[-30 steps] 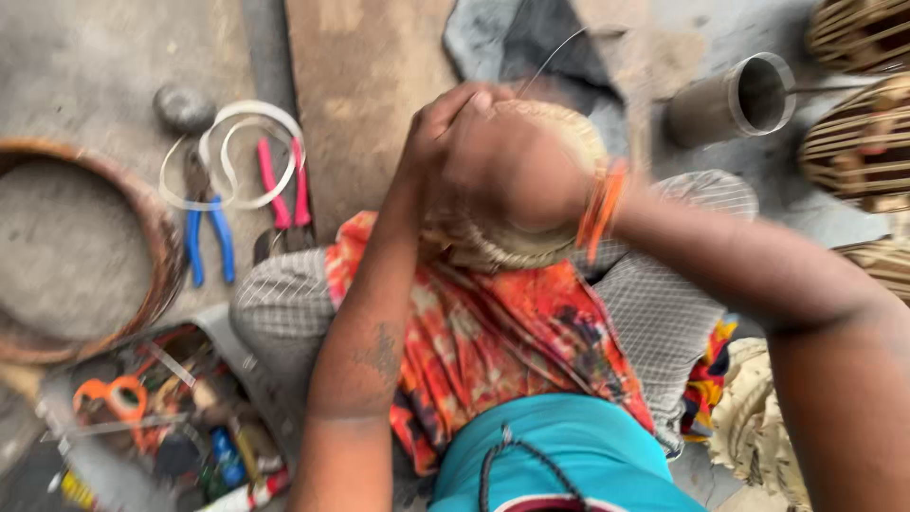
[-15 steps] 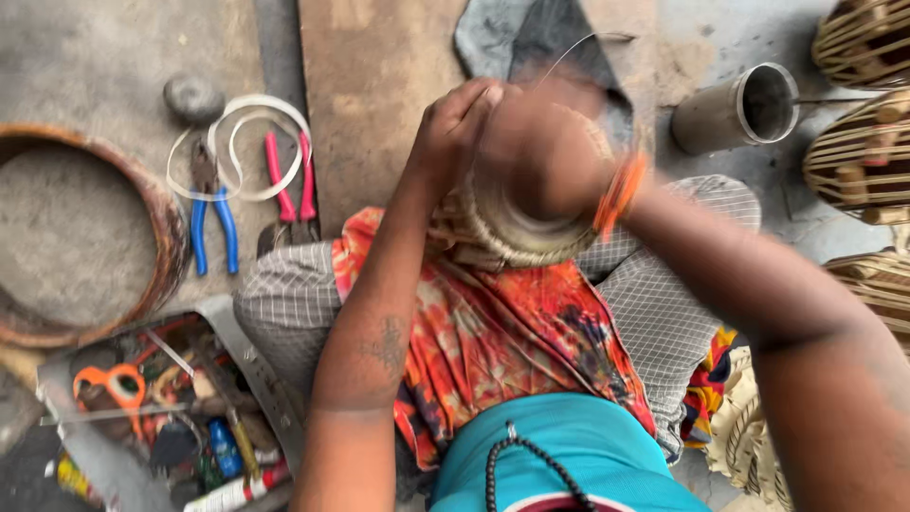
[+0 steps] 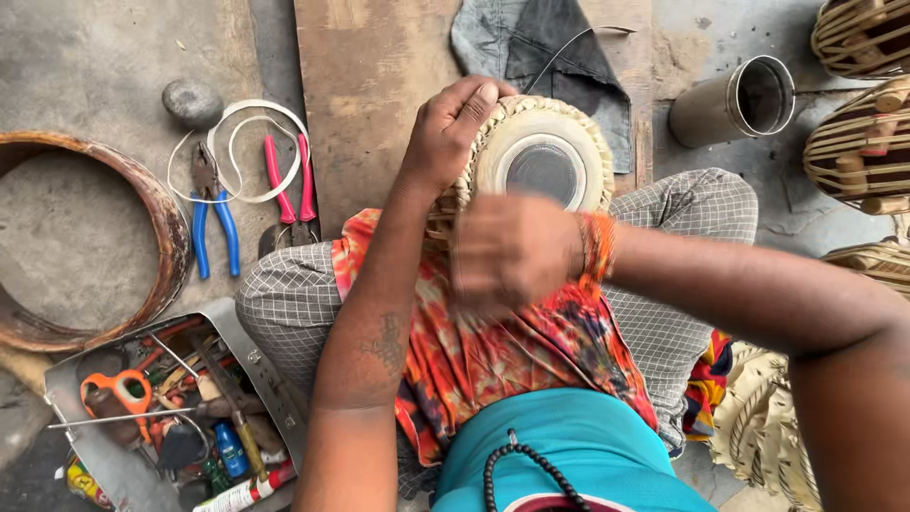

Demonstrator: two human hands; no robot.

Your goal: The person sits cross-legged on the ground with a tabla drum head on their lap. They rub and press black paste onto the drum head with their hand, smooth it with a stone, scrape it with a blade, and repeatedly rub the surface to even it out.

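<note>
A small drum (image 3: 543,154) with a pale skin, a dark round centre and a braided rim rests on my lap over an orange patterned cloth (image 3: 493,341). My left hand (image 3: 453,131) grips the drum's far left rim, fingers curled over the braid. My right hand (image 3: 512,251) is blurred with motion just in front of the drum, fingers closed; whether it holds anything cannot be made out. An orange thread band circles my right wrist.
Blue-handled pliers (image 3: 210,220), red-handled pliers (image 3: 289,190), a white loop and a grey stone (image 3: 192,101) lie on the floor at left. A round wooden hoop (image 3: 166,237) and an open metal toolbox (image 3: 171,408) sit further left. A metal cylinder (image 3: 735,102) and laced drums (image 3: 858,147) stand at right.
My right hand has come off the drum head towards me, uncovering the skin and dark centre. My left hand keeps its hold on the rim.
</note>
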